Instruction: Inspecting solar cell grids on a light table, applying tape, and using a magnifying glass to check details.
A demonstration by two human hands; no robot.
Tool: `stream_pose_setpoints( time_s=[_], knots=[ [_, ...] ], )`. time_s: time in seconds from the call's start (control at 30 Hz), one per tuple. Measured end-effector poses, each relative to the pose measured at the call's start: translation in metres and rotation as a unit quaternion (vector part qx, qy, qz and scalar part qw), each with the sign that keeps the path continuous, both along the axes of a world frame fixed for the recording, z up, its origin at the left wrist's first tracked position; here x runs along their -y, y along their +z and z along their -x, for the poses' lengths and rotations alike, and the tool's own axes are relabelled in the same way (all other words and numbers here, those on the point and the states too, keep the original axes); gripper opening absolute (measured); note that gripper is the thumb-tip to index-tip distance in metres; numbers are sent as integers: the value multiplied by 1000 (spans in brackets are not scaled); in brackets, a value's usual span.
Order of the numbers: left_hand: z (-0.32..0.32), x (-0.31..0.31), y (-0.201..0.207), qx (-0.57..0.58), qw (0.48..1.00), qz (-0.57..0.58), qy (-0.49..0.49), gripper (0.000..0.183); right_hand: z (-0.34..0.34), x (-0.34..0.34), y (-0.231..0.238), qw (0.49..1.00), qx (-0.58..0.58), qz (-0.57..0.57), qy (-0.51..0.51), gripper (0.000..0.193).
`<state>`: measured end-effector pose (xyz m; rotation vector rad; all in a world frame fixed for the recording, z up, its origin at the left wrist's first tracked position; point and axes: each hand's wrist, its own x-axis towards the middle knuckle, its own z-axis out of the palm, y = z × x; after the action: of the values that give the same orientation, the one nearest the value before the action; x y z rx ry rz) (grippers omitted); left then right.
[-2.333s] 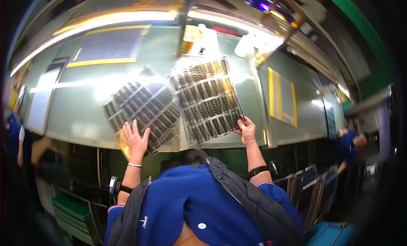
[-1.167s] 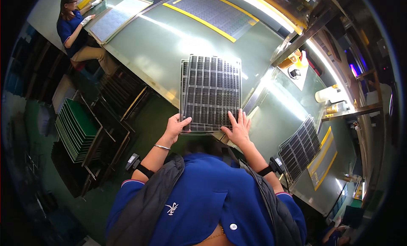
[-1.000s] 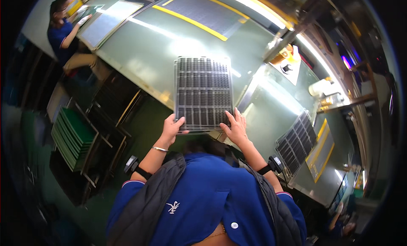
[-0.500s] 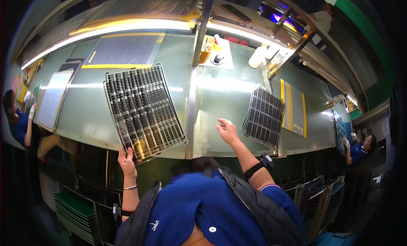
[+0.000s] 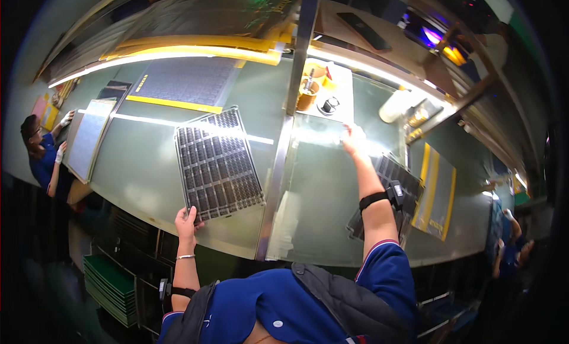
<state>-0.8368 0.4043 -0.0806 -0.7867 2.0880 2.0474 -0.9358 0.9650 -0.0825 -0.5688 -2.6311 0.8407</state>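
My left hand (image 5: 186, 226) grips the near left corner of a dark gridded panel (image 5: 219, 166), with the thumb on top. The thin, flat panel has rows of small repeated patterns and lies tilted over the left bench. My right hand (image 5: 354, 141) reaches forward over the right bench, near a white board (image 5: 341, 86) with small containers. Glare washes out its fingertips, so whether they hold anything is unclear. Under my right forearm lie more dark gridded panels (image 5: 409, 193), partly hidden by the arm.
A metal post (image 5: 288, 136) separates the benches. A yellow-edged sheet (image 5: 184, 83) lies behind the panel. Near the white board stands a white bottle (image 5: 394, 107). A yellow-striped sheet (image 5: 435, 190) lies right. Green boards (image 5: 109, 288) stand below left; co-workers flank both sides.
My right hand has moved forward, toward the white board, and its forearm now covers part of the right panels. The left hand keeps its hold; the panel's glare has shifted. The view has swung.
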Motion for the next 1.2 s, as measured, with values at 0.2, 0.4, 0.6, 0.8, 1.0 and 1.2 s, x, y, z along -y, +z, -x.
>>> stream_pose_setpoints(
  time_s=[0.2,0.4,0.6,0.8,1.0,1.2],
  knots=[
    [-14,12,-4,-9,999,-11,37,30,72,-50,-37,975,46,-211,-61,30],
    [-28,2,16,-32,995,13,96,24,85,-47,-40,982,26,-184,-45,22],
    [-25,22,19,-40,996,-17,82,23,47,-35,-11,985,34,-162,-41,24],
    [-11,30,9,-53,997,-45,44,24,-59,26,4,989,-41,98,-105,23],
    [12,48,1,-66,997,-41,-28,29,-172,175,22,913,-94,397,-22,27],
    [16,57,-16,-59,997,-30,-37,30,-220,291,3,866,-99,484,72,28]
  ],
)
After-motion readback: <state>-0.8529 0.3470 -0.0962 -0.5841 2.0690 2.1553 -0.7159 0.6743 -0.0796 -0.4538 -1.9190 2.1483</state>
